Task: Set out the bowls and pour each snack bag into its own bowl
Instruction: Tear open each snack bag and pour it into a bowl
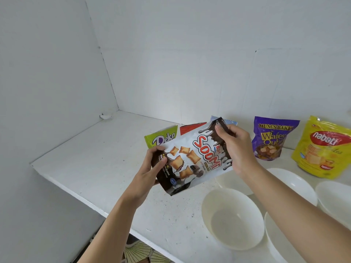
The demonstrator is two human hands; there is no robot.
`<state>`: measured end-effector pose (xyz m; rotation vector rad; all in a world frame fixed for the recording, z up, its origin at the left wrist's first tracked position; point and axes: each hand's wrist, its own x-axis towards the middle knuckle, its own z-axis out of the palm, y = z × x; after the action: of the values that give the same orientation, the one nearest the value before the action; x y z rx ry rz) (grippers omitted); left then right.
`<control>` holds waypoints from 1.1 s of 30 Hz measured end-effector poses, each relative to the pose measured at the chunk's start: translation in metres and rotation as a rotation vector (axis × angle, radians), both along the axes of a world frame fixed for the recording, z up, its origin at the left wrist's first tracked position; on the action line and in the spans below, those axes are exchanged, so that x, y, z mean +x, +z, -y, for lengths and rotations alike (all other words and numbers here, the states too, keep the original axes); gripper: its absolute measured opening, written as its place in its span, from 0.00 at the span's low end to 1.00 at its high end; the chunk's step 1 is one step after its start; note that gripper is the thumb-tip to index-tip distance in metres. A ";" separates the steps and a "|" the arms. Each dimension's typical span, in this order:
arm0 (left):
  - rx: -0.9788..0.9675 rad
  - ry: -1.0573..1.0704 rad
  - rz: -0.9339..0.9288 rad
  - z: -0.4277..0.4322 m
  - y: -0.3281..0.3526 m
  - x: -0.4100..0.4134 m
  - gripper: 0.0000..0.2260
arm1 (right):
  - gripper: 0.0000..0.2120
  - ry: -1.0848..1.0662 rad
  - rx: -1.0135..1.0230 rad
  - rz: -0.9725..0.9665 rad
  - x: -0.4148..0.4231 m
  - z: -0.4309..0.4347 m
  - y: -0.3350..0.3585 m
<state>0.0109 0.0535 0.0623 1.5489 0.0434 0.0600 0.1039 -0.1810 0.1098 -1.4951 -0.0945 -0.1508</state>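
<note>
A white-and-brown Soomi snack bag (pixel 191 158) is held tilted above the white counter (pixel 95 158). My left hand (pixel 152 166) grips its lower left edge. My right hand (pixel 233 147) pinches its dark top corner. Several white bowls stand at the right: the nearest one (pixel 232 218) is empty, another (pixel 233 182) lies just under the bag's right end, one (pixel 296 185) shows behind my right forearm, and one (pixel 336 198) sits at the right edge. A further bowl (pixel 279 242) shows under my right arm.
Against the back wall stand a green Deka bag (pixel 161 138), a red bag (pixel 190 128), a blue bag's corner (pixel 230 121), a purple wafer bag (pixel 271 139) and a yellow Nabati bag (pixel 322 147). The counter's front edge runs diagonally at the lower left; patterned floor (pixel 138 253) below.
</note>
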 end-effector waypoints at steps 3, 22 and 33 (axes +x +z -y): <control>0.002 -0.002 -0.011 0.000 0.002 0.006 0.09 | 0.07 -0.023 -0.027 0.036 -0.002 0.003 -0.008; -0.096 0.234 0.169 0.048 0.039 0.006 0.07 | 0.08 0.262 0.094 0.114 0.002 0.063 0.009; -0.009 0.371 0.192 0.085 0.055 0.012 0.06 | 0.11 0.402 0.302 -0.058 -0.001 0.100 -0.003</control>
<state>0.0230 -0.0317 0.1169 1.5037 0.1787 0.5006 0.1025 -0.2808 0.1064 -1.1523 -0.3093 0.1951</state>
